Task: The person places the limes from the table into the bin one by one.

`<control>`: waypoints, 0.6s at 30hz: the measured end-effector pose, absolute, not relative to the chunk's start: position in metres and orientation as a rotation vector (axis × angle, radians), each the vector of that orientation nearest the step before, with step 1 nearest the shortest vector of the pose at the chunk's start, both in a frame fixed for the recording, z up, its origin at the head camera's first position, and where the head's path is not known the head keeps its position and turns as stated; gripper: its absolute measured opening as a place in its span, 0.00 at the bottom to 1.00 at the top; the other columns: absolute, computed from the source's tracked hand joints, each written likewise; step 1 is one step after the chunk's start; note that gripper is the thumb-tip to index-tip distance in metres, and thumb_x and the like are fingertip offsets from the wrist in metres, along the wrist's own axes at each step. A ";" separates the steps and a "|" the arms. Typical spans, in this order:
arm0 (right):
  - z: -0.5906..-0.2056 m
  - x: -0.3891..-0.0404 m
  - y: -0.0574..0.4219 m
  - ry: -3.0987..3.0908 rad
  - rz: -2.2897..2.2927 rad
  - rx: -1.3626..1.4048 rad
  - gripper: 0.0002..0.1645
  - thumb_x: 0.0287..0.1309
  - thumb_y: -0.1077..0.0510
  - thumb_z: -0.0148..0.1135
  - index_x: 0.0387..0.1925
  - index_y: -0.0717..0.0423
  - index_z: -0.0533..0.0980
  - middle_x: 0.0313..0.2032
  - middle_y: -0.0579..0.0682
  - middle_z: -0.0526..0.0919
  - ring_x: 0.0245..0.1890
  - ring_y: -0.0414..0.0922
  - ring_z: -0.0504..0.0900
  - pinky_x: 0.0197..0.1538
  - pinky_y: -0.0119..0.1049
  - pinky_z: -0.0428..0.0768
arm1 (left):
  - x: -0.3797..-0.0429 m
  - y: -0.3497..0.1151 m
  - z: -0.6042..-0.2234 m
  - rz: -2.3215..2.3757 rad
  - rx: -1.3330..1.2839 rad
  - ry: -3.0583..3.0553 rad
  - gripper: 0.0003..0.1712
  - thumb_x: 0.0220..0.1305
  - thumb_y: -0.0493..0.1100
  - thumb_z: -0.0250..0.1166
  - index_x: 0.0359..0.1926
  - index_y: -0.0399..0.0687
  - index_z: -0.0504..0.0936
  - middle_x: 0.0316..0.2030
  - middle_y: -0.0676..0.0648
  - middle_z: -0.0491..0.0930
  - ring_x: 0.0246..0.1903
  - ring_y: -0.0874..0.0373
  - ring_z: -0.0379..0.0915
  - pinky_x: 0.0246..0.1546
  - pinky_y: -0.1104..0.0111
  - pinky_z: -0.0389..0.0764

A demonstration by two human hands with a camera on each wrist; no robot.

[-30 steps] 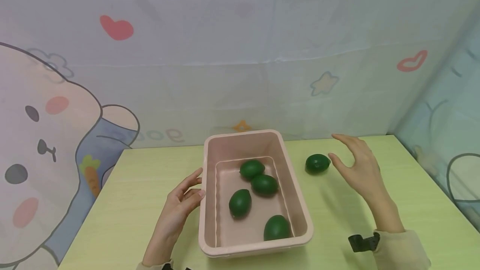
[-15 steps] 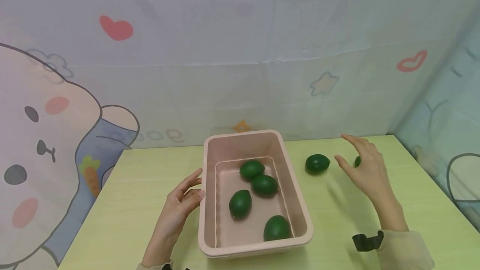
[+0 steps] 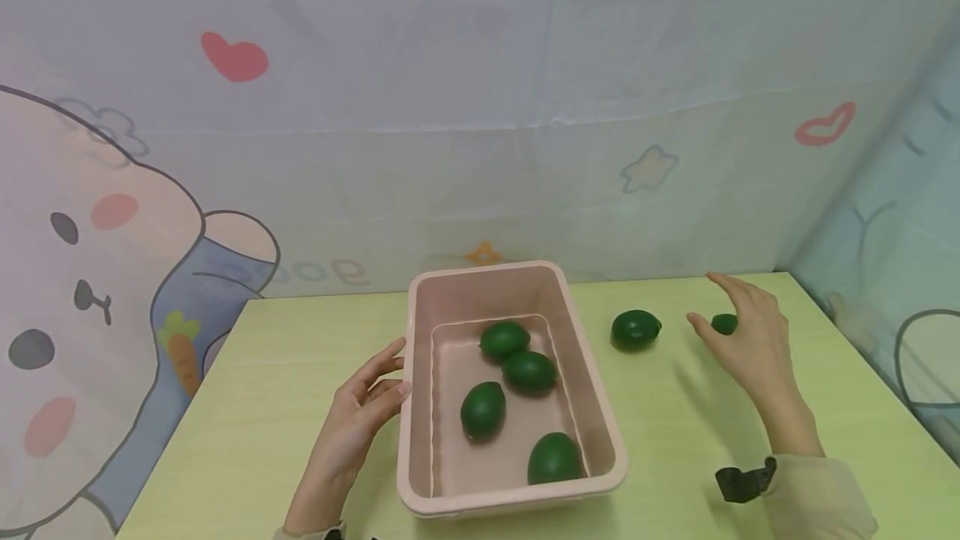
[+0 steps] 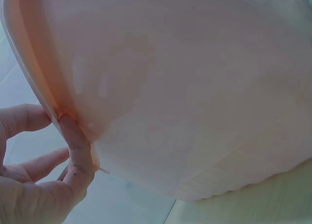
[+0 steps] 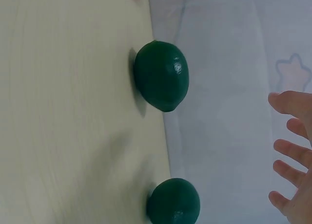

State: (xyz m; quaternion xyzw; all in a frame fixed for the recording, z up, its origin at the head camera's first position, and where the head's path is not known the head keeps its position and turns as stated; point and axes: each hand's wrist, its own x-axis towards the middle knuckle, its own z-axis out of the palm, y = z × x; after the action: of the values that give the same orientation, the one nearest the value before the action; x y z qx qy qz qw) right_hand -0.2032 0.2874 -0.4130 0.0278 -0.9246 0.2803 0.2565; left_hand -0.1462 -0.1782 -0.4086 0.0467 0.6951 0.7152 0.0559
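On the table a pink plastic tub holds several dark green limes. My left hand grips its left rim; in the left wrist view the thumb lies under the lip and a finger meets the edge. Above the table at the right hovers my right hand, thumb and fingers spread apart, holding nothing. One loose lime lies between tub and right hand. Another lime is partly hidden behind that hand. Both loose limes show in the right wrist view, apart from the fingers.
A pale yellow-green table ends at its back edge against a hanging cloth printed with hearts and a cartoon animal. A black strap mount sits at my right wrist.
My right hand has moved rightward, away from the nearer loose lime, and a second lime behind it has come into sight. The left hand and the tub stay put.
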 end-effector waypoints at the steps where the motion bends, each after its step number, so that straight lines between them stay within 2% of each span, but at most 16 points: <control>1: -0.414 -0.204 0.289 -2.514 0.761 0.067 0.37 0.57 0.53 0.66 0.67 0.54 0.66 0.61 0.67 0.71 0.61 0.69 0.62 0.54 0.71 0.58 | -0.146 -0.178 -0.409 2.172 0.143 2.108 0.34 0.65 0.36 0.60 0.71 0.49 0.62 0.55 0.47 0.66 0.43 0.66 0.77 0.49 0.71 0.79; 13: -0.428 -0.212 0.304 -2.618 0.746 -0.036 0.39 0.59 0.48 0.64 0.68 0.56 0.63 0.62 0.70 0.67 0.59 0.73 0.61 0.49 0.71 0.60 | -0.146 -0.179 -0.409 2.174 0.145 2.102 0.34 0.65 0.36 0.60 0.71 0.49 0.62 0.55 0.47 0.66 0.43 0.66 0.77 0.49 0.71 0.79; 18: -0.432 -0.215 0.308 -2.625 0.749 -0.066 0.38 0.60 0.49 0.62 0.68 0.57 0.63 0.62 0.71 0.67 0.59 0.74 0.61 0.50 0.70 0.60 | -0.147 -0.179 -0.409 2.180 0.156 2.104 0.34 0.65 0.36 0.59 0.71 0.48 0.62 0.55 0.47 0.67 0.43 0.66 0.77 0.49 0.71 0.79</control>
State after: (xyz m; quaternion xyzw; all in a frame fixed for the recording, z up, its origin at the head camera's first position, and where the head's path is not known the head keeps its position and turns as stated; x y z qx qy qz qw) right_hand -0.2152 0.3079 -0.4318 -0.0237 -0.9411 0.2687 0.2041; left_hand -0.1468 -0.1785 -0.4088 0.0514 0.6925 0.7175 0.0542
